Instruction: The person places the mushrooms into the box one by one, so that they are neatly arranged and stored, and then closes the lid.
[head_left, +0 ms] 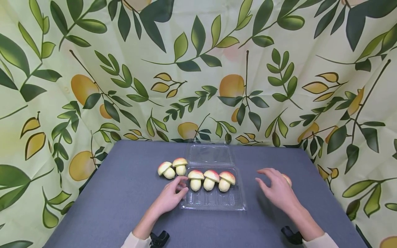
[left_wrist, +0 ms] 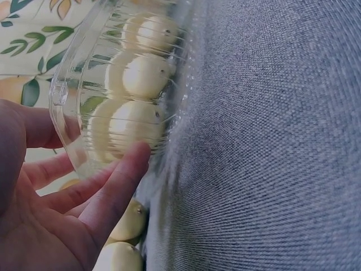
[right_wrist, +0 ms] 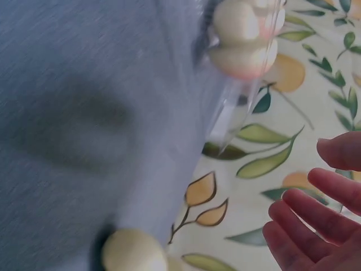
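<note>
A clear plastic clamshell box lies with its lid tipped back. Three mushroom-shaped pieces, cream with reddish caps, stand in a row inside. At the box's left side is my left hand; its thumb and fingers lie loosely bent against the side and rim, without a visible grip. Two more mushroom-shaped pieces sit just beyond that hand, left of the box. My right hand hovers to the right of the box, fingers spread and holding nothing. Partly hidden behind it is another mushroom-shaped piece.
Everything sits on a table with a grey-blue cloth. A leaf-and-fruit patterned curtain rises behind the table and along both sides. Dark wrist straps show at both wrists.
</note>
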`<state>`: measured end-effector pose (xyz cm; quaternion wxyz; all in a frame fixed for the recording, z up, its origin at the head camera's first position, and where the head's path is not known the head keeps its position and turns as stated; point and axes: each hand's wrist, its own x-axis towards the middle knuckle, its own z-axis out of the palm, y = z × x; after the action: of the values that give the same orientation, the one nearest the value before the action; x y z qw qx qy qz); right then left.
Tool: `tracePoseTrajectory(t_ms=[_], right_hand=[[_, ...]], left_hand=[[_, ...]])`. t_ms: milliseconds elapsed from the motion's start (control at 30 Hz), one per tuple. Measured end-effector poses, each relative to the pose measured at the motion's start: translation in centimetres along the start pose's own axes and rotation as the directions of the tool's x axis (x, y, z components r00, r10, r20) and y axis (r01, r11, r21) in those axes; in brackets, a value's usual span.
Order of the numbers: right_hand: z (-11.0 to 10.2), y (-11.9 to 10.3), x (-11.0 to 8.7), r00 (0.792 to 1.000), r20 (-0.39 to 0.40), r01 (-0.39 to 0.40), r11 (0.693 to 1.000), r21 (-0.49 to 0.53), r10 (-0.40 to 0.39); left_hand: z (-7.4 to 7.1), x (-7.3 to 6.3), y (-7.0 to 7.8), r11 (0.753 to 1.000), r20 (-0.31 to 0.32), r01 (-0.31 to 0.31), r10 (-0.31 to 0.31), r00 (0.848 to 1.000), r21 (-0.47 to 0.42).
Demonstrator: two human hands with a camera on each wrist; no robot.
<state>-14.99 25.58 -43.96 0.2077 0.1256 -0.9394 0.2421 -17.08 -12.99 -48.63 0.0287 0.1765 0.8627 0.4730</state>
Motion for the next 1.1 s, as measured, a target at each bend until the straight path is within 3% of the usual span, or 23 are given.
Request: tracePoseTrajectory(t_ms=[600,900,1100], right_hand=[[-2.7,5.9,-2.0,0.987,-0.051,-0.152,0.988,-0.033,0.15],[-2.4,8.2,-2.2,0.97,0.04,-0.238,0.971,-0.02,0.239],[-1.8,9.2,-2.3,0.948,0.101,-0.308,0.95,0.041,0.303]], left_hand=[[0.1,0.0,0.1,0.999,-0.005,0.013,-0.013,1.0,0.035],[0.1,-0.1,0.0,1.0,-0.005,0.014,-0.014,1.0,0.028],[0.2,-0.1,-0.1,1.0,0.003,0.002,-0.002,1.0,0.027]])
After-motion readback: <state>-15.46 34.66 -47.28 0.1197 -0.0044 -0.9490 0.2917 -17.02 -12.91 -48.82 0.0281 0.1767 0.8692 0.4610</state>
